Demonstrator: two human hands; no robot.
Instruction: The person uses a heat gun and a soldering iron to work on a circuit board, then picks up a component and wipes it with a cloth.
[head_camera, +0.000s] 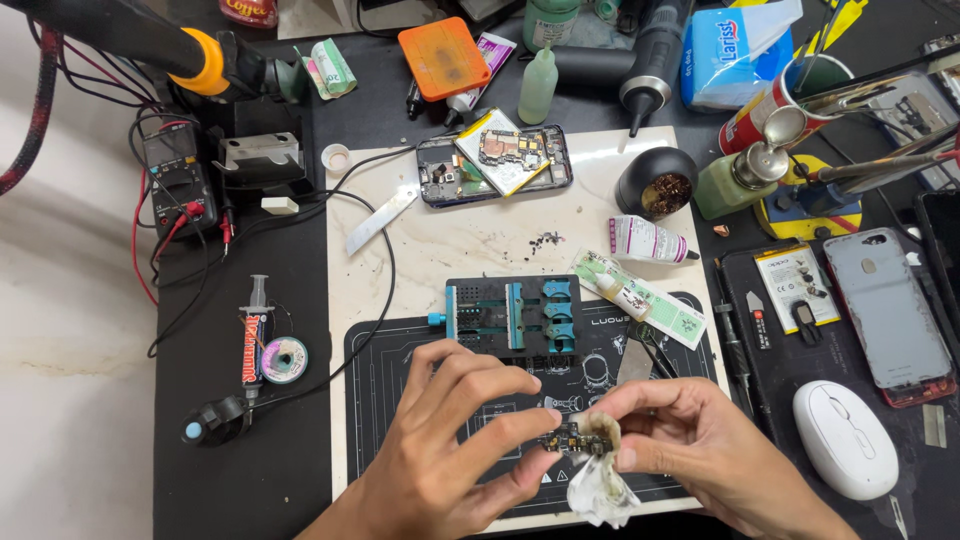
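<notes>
Your left hand (450, 440) pinches a small circuit board (568, 437) between its thumb and fingers (520, 385), low over the black work mat (400, 370) on the counter (230, 460). Your right hand (690, 440) squeezes a dirty white wipe (600, 490) with its fingers, and the wipe is pressed against the right end of the board. Just past your hands sits a black and blue board clamp (512, 315) on the mat. Farther back lies an opened phone (495, 165) with its insides showing. A white mouse (845, 438) rests to your right, and a small solder wick roll (284, 358) lies to your left.
</notes>
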